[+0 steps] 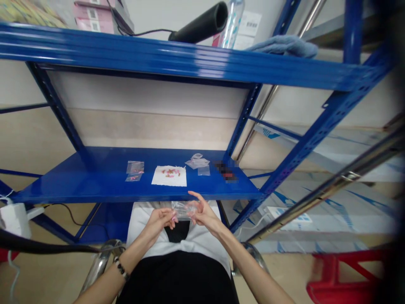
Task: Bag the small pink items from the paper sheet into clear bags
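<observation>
Above my lap, just in front of the shelf edge, a small clear plastic bag (182, 211) is stretched between my two hands. My left hand (162, 218) pinches its left side, with something small and pink showing at the fingertips. On the other side, my right hand (202, 213) grips the bag between thumb and fingers, its index finger stretched out. Beyond them on the blue shelf lies a white cloth or paper sheet (161, 179) bearing small pink and brown pieces (171, 172). To its left are small bags with pink pieces (135, 171). Clear plastic bags (198, 162) lie in a loose pile to its right.
A dark blurred object (226, 171) lies at the shelf's right end. The upper blue shelf (152, 52) carries a black tube (202, 23), pink boxes (95, 19) and a blue cloth (284, 45). A red stool (344, 276) stands at lower right; a white plug (15, 219) is at left.
</observation>
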A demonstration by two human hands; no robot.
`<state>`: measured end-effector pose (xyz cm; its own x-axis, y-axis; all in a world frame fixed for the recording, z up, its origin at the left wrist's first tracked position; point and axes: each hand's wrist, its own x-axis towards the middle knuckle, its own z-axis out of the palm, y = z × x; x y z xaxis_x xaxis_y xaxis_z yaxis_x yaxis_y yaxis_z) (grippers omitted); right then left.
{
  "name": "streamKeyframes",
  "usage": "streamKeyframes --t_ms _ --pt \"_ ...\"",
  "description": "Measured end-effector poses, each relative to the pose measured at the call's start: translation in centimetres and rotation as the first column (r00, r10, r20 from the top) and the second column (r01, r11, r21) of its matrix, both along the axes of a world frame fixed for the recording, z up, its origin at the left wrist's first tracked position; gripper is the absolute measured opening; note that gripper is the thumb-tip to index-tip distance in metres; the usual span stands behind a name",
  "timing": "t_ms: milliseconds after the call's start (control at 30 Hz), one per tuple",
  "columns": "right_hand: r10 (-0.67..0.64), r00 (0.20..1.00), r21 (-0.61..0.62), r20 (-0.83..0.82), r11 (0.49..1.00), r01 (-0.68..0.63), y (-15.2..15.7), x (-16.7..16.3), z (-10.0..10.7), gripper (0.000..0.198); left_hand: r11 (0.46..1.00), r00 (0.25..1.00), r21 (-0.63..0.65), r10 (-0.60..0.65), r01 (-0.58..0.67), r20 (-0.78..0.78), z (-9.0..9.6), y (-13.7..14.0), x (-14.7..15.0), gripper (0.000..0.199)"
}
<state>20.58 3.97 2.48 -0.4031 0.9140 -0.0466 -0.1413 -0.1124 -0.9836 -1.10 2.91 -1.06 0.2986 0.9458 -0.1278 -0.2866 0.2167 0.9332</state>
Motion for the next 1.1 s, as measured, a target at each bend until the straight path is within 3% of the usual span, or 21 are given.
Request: streamKeyframes --t_ms 233,367,467,567,667,867,967,1100 --pt "-0.097 0.993 -0.010 -0.061 0.995 0.097 1.5 -0.1 -1.1 0.057 0.975 0.972 0.027 0.218 -0.221 0.085 0.5 2.7 -1.4 0.037" --pt "-0.125 0.990 0.063 -0.070 0.989 0.130 2.1 -1.0 -1.5 0.053 0.933 0.940 0.143 0.312 -0.330 0.137 2.8 4.6 -1.8 0.035" --pt "-0.162 0.983 0.129 -0.086 0.976 0.173 3.3 -1.9 -1.2 0.052 0.856 0.895 0.269 0.442 -0.441 0.062 4.7 7.4 -2.5 0.044" --pt "-0.202 0.975 0.188 -0.089 0.958 0.216 6.0 -2.7 -0.7 0.051 0.821 0.869 0.318 0.495 -0.474 0.018 6.0 10.8 -4.1 0.048" --pt "-0.253 0.965 0.286 -0.069 0.922 0.262 9.5 -3.3 -0.7 0.048 0.833 0.879 0.381 0.467 -0.401 -0.096 6.9 13.9 -5.9 0.045" --pt "-0.440 0.891 0.504 0.109 0.797 0.332 15.7 -4.1 -1.6 0.042 0.877 0.844 0.475 0.308 -0.074 -0.438 9.4 18.0 -7.4 0.023" --pt "-0.548 0.826 0.570 0.134 0.724 0.388 16.9 -4.3 -1.9 0.044 0.864 0.784 0.502 0.294 0.027 -0.548 10.6 19.1 -7.7 0.017" --pt "-0.577 0.803 0.573 0.150 0.712 0.405 17.0 -4.1 -2.3 0.045 0.852 0.701 0.509 0.289 0.122 -0.652 11.8 19.9 -8.3 0.016"
